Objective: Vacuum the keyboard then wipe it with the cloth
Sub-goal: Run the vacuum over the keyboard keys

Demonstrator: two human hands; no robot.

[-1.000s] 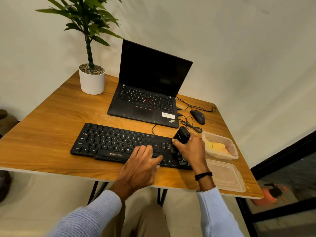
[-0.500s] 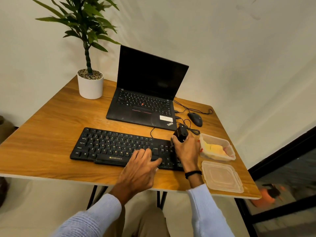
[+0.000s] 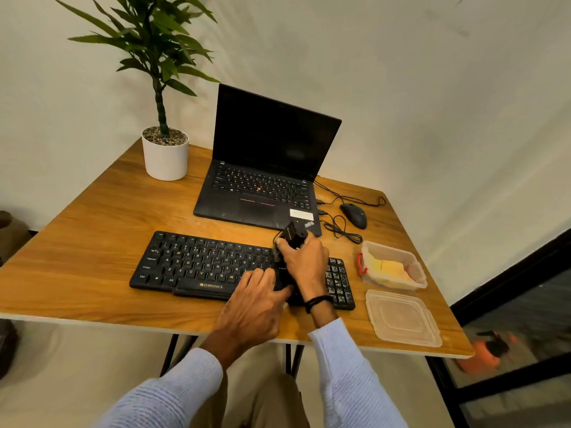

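Our right hand (image 3: 304,264) grips the small black vacuum (image 3: 293,236), fingers curled round its body, over the keys at the right part of the black keyboard (image 3: 197,261). Our left hand (image 3: 256,304) rests with fingers relaxed on the keyboard's near edge, just beside the vacuum. We see the yellow cloth (image 3: 391,268) lying in the clear container (image 3: 417,273) to the right, its lid (image 3: 401,316) nearer us on the wooden table (image 3: 92,273).
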